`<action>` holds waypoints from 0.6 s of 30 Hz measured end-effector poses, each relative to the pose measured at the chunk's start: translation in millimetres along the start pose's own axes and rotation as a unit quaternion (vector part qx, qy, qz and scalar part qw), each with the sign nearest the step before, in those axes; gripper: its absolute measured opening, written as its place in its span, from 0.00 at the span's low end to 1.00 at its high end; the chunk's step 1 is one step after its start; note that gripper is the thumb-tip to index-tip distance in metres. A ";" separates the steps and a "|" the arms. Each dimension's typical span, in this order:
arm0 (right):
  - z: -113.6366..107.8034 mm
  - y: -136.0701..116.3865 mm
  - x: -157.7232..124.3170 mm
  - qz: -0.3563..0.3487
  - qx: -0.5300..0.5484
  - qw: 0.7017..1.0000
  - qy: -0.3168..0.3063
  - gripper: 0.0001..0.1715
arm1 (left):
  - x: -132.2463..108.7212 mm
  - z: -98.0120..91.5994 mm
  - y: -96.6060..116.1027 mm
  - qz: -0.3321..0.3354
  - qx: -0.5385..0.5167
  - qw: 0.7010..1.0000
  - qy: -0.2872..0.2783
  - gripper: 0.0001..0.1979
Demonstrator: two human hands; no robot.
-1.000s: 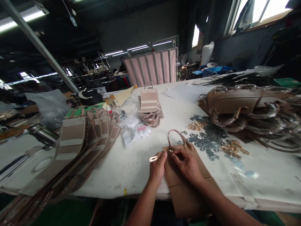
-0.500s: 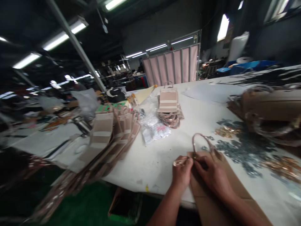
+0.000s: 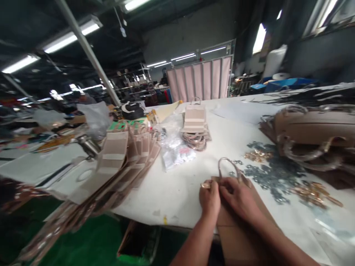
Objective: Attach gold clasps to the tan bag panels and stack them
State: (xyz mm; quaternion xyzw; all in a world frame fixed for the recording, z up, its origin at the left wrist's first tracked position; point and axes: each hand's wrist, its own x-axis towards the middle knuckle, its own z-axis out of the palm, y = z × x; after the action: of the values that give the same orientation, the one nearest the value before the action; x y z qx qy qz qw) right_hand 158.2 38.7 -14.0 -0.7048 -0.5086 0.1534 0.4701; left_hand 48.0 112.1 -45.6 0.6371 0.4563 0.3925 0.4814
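Observation:
A flat tan bag panel (image 3: 244,225) with a wrapped loop handle (image 3: 226,164) lies over the near edge of the white table (image 3: 177,188). My left hand (image 3: 209,199) pinches a small gold metal clasp (image 3: 205,185) at the panel's top left corner. Beside it, my right hand (image 3: 240,197) rests on the panel's top edge just under the handle, its fingers curled and pressed onto the material. The two hands touch each other.
A fanned row of tan panels (image 3: 122,162) lies to the left, a small stack (image 3: 194,120) at the back, a heap of handled pieces (image 3: 313,136) to the right. Grey metal plates (image 3: 273,173), gold fittings (image 3: 313,192) and plastic bags (image 3: 176,153) are scattered between.
The view has swung left, then settled slightly. My left hand has brought the gold clasp in from the left to the panel's top corner, close against my right hand.

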 end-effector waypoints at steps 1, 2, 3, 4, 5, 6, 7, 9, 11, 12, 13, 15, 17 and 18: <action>-0.7 -0.1 3.0 0.006 0.002 1.000 -0.003 0.14 | 2.9 2.0 -2.7 0.001 -0.005 1.000 0.000 0.16; -0.7 1.1 5.0 0.008 0.004 1.000 -0.004 0.14 | 4.9 3.0 -5.1 0.004 -0.011 1.000 -0.001 0.15; -0.1 3.2 5.8 0.008 0.010 1.000 -0.006 0.13 | 6.0 2.9 -7.1 0.008 -0.016 1.000 -0.003 0.15; 0.7 5.5 5.5 0.006 0.017 1.000 -0.005 0.13 | 6.1 2.2 -8.4 0.012 -0.018 1.000 -0.003 0.15; 1.6 7.6 4.5 0.004 0.023 1.000 -0.006 0.12 | 5.6 1.2 -9.1 0.015 -0.021 1.000 -0.002 0.16; 2.5 9.2 3.2 0.003 0.029 1.000 -0.011 0.12 | 4.7 0.1 -9.1 0.018 -0.023 1.000 -0.001 0.16; 3.2 10.2 2.0 0.003 0.034 0.999 -0.016 0.12 | 3.7 -0.8 -8.6 0.020 -0.026 0.999 0.001 0.16; 3.8 9.9 0.9 0.001 0.040 0.999 -0.030 0.11 | 1.6 -1.8 -6.8 0.022 -0.032 0.999 0.002 0.17; 3.1 7.5 2.2 -0.008 0.041 0.998 -0.042 0.11 | 0.1 -2.1 -4.7 0.029 -0.039 0.999 0.003 0.17; 2.4 5.9 3.6 -0.012 0.041 0.998 -0.046 0.11 | -0.5 -2.1 -3.9 0.034 -0.041 0.999 0.004 0.17; 1.6 4.4 5.1 -0.013 0.041 0.998 -0.049 0.10 | -1.0 -2.1 -3.3 0.039 -0.041 0.998 0.005 0.17; 0.3 2.3 8.1 -0.007 0.036 0.998 -0.054 0.10 | -1.7 -2.1 -2.9 0.053 -0.039 0.998 0.009 0.17; 0.0 2.1 9.8 0.000 0.033 0.998 -0.056 0.10 | -1.9 -2.0 -2.8 0.065 -0.036 0.997 0.011 0.17; 0.5 2.7 10.1 0.005 0.036 0.998 -0.051 0.10 | -1.8 -2.0 -2.8 0.070 -0.035 0.997 0.012 0.16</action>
State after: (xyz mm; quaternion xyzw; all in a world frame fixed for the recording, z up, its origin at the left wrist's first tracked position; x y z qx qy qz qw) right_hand 163.8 47.5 -13.8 -0.6812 -0.5230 0.2094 0.4675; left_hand 45.0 111.2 -47.9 0.6456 0.4018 0.4485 0.4696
